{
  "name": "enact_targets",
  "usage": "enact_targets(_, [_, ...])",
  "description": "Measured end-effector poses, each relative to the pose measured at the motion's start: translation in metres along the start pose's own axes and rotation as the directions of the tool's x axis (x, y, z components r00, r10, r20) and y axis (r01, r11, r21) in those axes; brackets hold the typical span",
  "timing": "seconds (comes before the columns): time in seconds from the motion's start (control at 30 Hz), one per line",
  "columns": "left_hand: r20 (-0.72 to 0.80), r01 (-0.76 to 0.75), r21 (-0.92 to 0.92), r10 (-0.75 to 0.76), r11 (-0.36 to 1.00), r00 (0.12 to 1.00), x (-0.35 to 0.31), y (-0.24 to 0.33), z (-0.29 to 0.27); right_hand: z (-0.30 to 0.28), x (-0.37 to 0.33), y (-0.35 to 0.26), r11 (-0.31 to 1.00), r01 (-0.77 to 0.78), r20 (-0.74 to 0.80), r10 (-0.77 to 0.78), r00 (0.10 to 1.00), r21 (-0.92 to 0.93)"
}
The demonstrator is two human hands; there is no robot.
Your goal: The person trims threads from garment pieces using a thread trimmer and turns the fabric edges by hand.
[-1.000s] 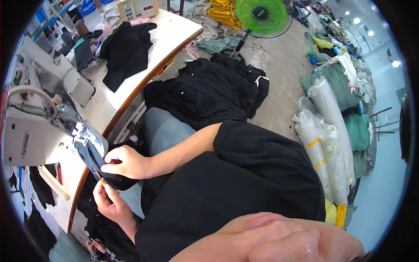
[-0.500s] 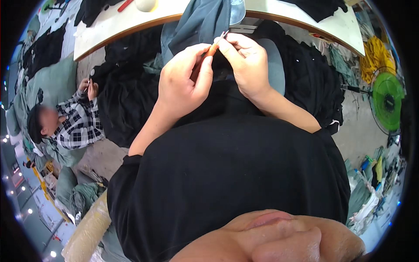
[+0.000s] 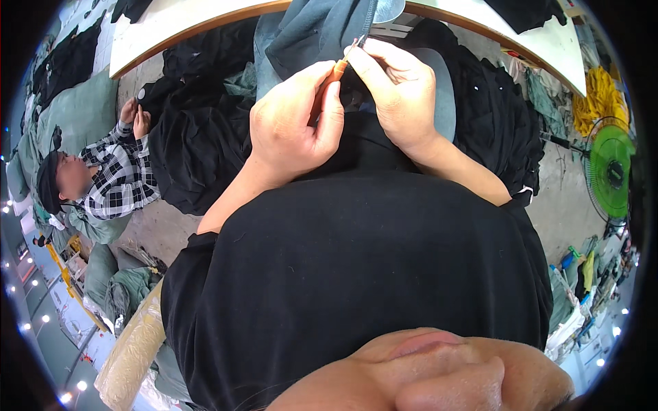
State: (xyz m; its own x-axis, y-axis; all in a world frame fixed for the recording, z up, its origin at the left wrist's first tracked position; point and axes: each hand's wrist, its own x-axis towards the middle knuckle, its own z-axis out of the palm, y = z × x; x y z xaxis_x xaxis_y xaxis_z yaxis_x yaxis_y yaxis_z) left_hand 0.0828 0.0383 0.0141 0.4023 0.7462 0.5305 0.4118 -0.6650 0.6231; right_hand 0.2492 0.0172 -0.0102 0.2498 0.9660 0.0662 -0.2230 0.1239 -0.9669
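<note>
My left hand (image 3: 291, 123) is closed around a small tool with an orange handle (image 3: 340, 68) and a thin metal tip. The tip points up and to the right, toward my other hand. My right hand (image 3: 406, 92) pinches the edge of a dark blue-grey garment (image 3: 319, 38) close to that tip. A seam or zip runs down the garment's right side to the pinched spot. The garment hangs over the table edge in front of me. My fingers cover most of where tool and cloth meet, so I cannot tell whether they touch.
A white table (image 3: 205, 17) with a brown edge spans the far side. Heaps of black garments (image 3: 199, 144) lie left and right. A person in a checked shirt (image 3: 123, 175) works at the left. To the right stand a green fan (image 3: 610, 171) and yellow cloth (image 3: 598, 99).
Both hands have shifted slightly, the right one up and to the right, with the tool and garment edge still between them. The view has moved a little.
</note>
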Motion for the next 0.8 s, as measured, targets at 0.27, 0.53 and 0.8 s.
enact_targets(0.27, [0.036,0.054,-0.012,-0.054,0.998,0.998,0.009,0.009,-0.005,0.0,0.0,0.007,0.99,0.116,0.036,-0.114,0.993,-0.081])
enact_targets(0.53, [0.08,0.101,-0.082,-0.095,0.991,0.992,0.013,0.013,-0.013,-0.004,0.004,0.009,0.956,0.219,0.079,-0.207,0.975,-0.196])
enact_targets(0.8, [0.035,0.024,-0.083,-0.021,0.996,0.999,0.017,0.007,-0.007,0.0,0.005,0.011,0.964,0.21,0.052,-0.204,0.978,-0.164])
